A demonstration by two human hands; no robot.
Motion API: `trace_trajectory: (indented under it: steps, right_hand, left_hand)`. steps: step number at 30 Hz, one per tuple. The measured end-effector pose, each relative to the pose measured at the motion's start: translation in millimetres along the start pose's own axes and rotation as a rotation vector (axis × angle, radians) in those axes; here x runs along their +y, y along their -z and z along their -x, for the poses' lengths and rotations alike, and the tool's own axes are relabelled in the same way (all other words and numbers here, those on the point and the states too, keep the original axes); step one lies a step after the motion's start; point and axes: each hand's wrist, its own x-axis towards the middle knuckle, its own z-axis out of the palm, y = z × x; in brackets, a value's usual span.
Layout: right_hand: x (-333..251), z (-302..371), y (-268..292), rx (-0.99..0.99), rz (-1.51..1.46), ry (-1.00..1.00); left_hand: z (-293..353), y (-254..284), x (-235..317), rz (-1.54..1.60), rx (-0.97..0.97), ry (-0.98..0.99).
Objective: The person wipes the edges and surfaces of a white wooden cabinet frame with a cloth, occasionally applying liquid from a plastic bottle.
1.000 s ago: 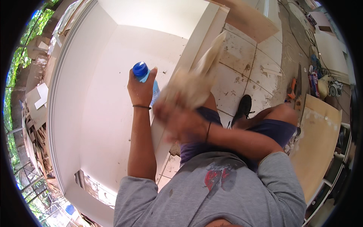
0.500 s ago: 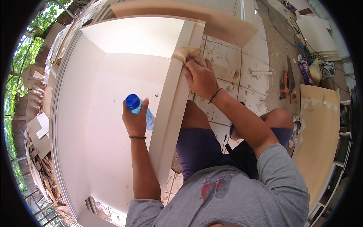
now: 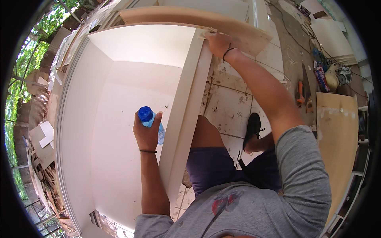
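My left hand point(image 3: 145, 134) is wrapped round a clear plastic bottle point(image 3: 161, 135) with a blue cap point(image 3: 145, 114). The bottle is held tilted over the inside of a large white open-fronted cabinet point(image 3: 119, 131), which lies on its back or side. At the far end of the cabinet's near edge board point(image 3: 183, 99), my right hand point(image 3: 219, 44) is closed on a beige cloth point(image 3: 204, 32). The cloth is pressed against the far corner of that board, mostly hidden under my fingers.
A brown wooden panel point(image 3: 170, 16) stands past the cabinet's far side. On the right lie an orange-handled tool point(image 3: 301, 91), a handsaw point(image 3: 304, 75) and a light wooden board point(image 3: 336, 131). Wood scraps point(image 3: 44, 180) are heaped at the left. Dirty tiles point(image 3: 230, 104) cover the floor.
My right hand has slid the cloth away from me along the edge board to its far corner. My left hand and the bottle have shifted slightly nearer and to the right in the picture.
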Motion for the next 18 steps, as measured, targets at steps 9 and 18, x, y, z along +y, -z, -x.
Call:
trace_trajectory:
  steps: [9, 18]
  right_hand:
    - [55, 4, 29, 0.178, -0.436, -0.025]
    - [-20, 61, -19, 0.551, -0.541, 0.305]
  left_hand:
    - [1, -1, 6, -0.015, 0.022, -0.007]
    - [0, -6, 8, -0.017, 0.01, 0.011]
